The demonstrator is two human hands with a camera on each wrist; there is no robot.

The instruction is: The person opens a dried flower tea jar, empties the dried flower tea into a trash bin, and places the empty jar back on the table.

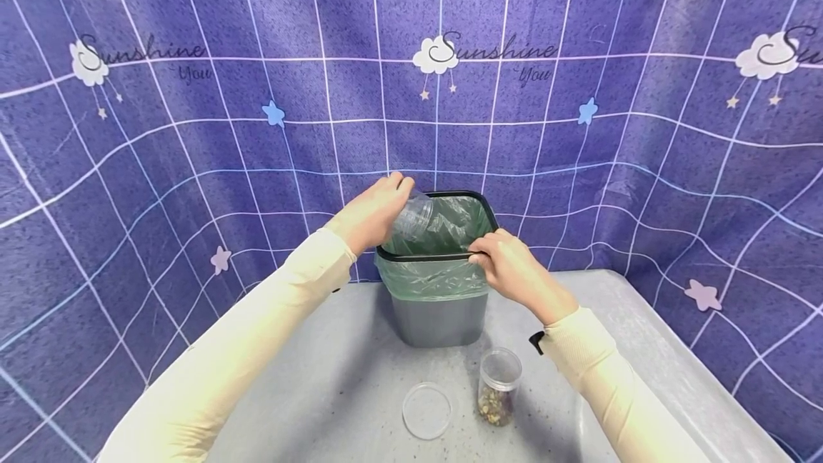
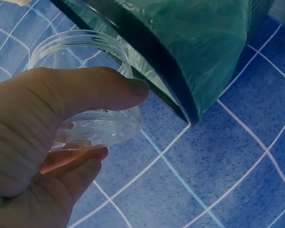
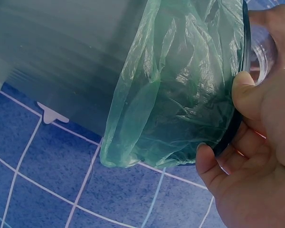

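In the head view a grey trash bin [image 1: 439,320] lined with a green plastic bag [image 1: 437,279] stands at the back of the table. My left hand [image 1: 376,211] grips a clear plastic jar [image 1: 414,216], tilted with its mouth toward the bin's opening. The left wrist view shows that jar [image 2: 104,128] looking nearly bare inside, with a few dark specks, between thumb and fingers. With my right hand [image 1: 514,266] I pinch the bin's black rim [image 1: 424,258] at its near right corner. In the right wrist view, thumb and fingers wrap the rim [image 3: 233,128] over the bag.
A second clear jar [image 1: 496,388], without a lid and partly filled with small mixed brown and yellow bits, stands in front of the bin. Left of it a round clear lid [image 1: 427,411] lies flat on the grey table [image 1: 308,391]. A purple gridded curtain [image 1: 360,91] hangs close behind.
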